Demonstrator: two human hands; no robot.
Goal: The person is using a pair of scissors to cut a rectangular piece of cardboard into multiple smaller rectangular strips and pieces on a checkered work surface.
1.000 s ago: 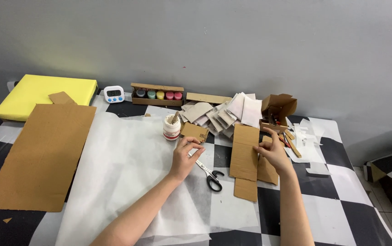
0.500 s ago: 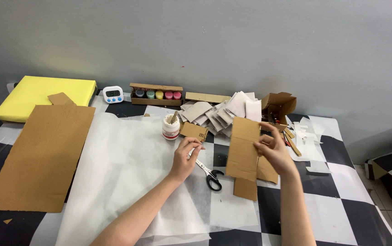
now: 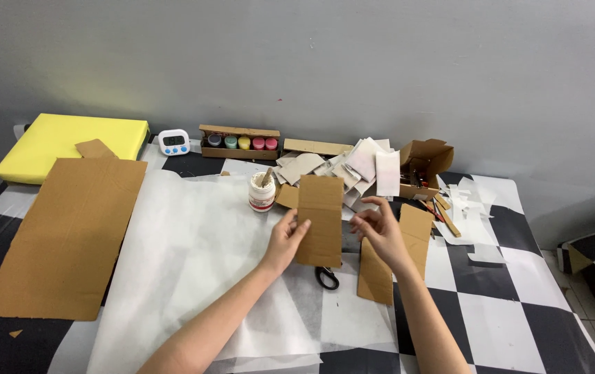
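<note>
A tall rectangular brown cardboard piece [image 3: 320, 220] is held upright above the table, and my left hand [image 3: 285, 239] pinches its left edge. My right hand [image 3: 380, 232] hovers just off its right edge with fingers spread and nothing in them. Black-handled scissors [image 3: 326, 278] lie on the white paper sheet [image 3: 193, 256] directly below, partly hidden by the held piece. A second cardboard piece [image 3: 394, 257] lies flat under my right wrist.
A white glue jar with a brush [image 3: 261, 192] stands behind my left hand. A large cardboard sheet [image 3: 69, 235] lies at left and a yellow foam pad [image 3: 69, 142] behind it. Along the back are a timer [image 3: 173, 142], a paint-pot box [image 3: 239, 142], scraps [image 3: 353, 166] and a small open box [image 3: 425, 163].
The cardboard piece went from my right hand leftward into my left hand, which rose off the table. My right hand has let go and stays beside it.
</note>
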